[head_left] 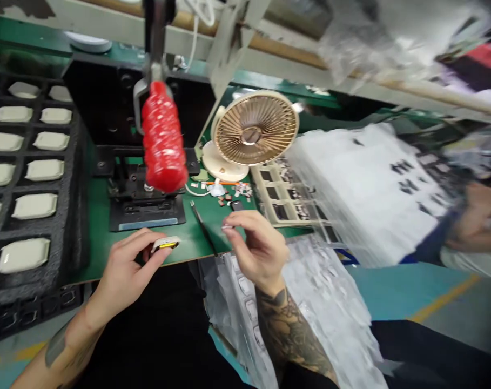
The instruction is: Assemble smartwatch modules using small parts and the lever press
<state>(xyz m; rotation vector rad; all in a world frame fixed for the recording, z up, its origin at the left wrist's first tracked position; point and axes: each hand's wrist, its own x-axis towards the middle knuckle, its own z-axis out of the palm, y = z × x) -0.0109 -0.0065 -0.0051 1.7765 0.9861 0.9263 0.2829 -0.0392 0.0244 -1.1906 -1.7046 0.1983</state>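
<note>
My left hand (126,270) pinches a small white casing (165,243) with a yellow part showing inside, held over the table's front edge. To its right, my right hand (257,246) is raised, thumb and forefinger closed on a tiny pale piece (227,227) too small to identify. Between the hands, black tweezers (203,228) lie on the green mat (192,251). Behind my left hand stands a hand press with a red handle (164,140) and a dark base plate (148,216).
A black foam tray (73,216) of white casings stands at left. A fan (255,129), small scattered parts (242,190) and a compartment box (273,189) are behind my right hand. Plastic-covered white sheets (362,178) lie at right. A person's arm (472,221) shows far right.
</note>
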